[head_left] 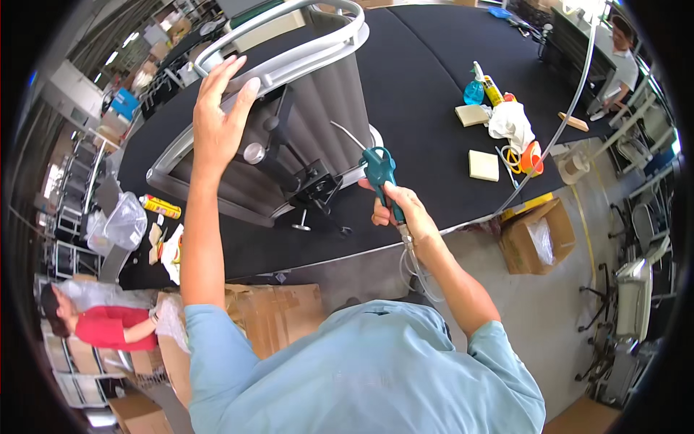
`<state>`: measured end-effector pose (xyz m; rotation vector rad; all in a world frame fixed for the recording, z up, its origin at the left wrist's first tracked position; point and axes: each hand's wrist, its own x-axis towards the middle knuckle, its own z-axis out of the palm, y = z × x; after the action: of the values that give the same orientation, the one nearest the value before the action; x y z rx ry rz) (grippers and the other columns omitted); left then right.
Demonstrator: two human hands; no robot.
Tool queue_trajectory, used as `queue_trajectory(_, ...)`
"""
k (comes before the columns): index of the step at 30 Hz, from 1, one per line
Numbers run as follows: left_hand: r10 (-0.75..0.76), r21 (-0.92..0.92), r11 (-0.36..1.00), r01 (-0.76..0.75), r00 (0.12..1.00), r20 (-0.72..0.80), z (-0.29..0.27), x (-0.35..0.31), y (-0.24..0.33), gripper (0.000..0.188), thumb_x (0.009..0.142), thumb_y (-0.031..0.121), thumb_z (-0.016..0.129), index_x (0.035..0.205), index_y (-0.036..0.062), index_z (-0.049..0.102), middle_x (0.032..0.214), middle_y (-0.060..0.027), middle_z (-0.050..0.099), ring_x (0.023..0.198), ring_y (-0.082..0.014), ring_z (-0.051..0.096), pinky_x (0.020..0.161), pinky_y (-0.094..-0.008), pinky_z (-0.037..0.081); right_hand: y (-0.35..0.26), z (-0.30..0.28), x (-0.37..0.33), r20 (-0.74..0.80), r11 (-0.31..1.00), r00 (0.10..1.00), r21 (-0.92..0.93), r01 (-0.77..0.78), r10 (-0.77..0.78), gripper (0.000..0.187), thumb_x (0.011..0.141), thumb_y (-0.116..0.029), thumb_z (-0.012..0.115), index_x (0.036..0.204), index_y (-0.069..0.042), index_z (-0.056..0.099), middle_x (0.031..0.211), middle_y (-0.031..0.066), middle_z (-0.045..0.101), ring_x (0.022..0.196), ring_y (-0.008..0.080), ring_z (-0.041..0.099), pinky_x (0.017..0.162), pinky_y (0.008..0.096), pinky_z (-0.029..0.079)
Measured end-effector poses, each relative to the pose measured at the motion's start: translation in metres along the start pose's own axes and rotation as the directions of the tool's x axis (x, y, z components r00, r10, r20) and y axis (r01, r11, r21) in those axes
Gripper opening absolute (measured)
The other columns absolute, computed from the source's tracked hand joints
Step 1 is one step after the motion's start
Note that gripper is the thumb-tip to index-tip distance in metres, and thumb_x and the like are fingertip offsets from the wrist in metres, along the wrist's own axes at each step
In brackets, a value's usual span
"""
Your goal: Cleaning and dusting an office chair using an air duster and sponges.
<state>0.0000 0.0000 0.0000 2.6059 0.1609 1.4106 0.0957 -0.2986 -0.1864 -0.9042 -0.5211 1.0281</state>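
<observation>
An office chair body with dark ribbed upholstery and a silvery metal frame lies on the black-covered table, its black tilt mechanism facing me. My left hand is raised at the chair's left side, fingers stretched out and thumb apart, close to the armrest; whether it touches the frame I cannot tell. In my right hand is a teal air blow gun, gripped by its handle. Its thin bent nozzle points toward the upholstery. A hose hangs from the handle's lower end.
On the table's right are a spray bottle, sponges, a white cloth and an orange container. A yellow can lies left. Cardboard boxes stand below. One person works at left, another at far right.
</observation>
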Motion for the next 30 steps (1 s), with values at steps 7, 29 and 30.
queue_trajectory(7,-0.083,0.297,0.954,-0.046,0.91,0.407,0.044,0.046,0.056,0.063,0.09,0.044,0.072,0.14,0.0078,0.059,0.13,-0.0167,0.066,0.118,-0.037,0.061,0.106,-0.0441,0.045,0.072,-0.129,0.004,-0.273,0.945,0.916,-0.06,-0.322,0.295,0.063,0.102,-0.045,0.056,0.14,0.006,0.053,0.07,-0.0029,0.049,0.064,0.0098,0.048,0.067,0.0296,0.041)
queue_trajectory(29,-0.138,0.53,0.842,-0.098,0.911,0.388,0.127,0.088,0.098,0.038,0.079,0.045,0.079,0.085,0.0078,0.074,0.067,-0.0154,0.069,0.064,-0.0342,0.07,0.062,-0.0433,0.055,-0.053,-0.109,0.002,-0.005,0.935,0.99,0.328,-0.134,0.143,0.064,0.102,-0.049,0.056,0.138,0.004,0.056,0.071,-0.0014,0.05,0.066,0.0122,0.049,0.067,0.0297,0.044)
queue_trajectory(30,-0.098,0.471,0.875,-0.111,0.912,0.397,0.116,0.083,0.102,0.035,0.078,0.039,0.081,0.087,0.0066,0.073,0.067,-0.0144,0.069,0.063,-0.0327,0.07,0.06,-0.041,0.054,-0.073,-0.101,-0.001,0.072,0.936,0.996,0.344,-0.079,0.058,0.063,0.104,-0.044,0.053,0.139,0.008,0.053,0.07,-0.0006,0.048,0.064,0.013,0.047,0.065,0.0313,0.044)
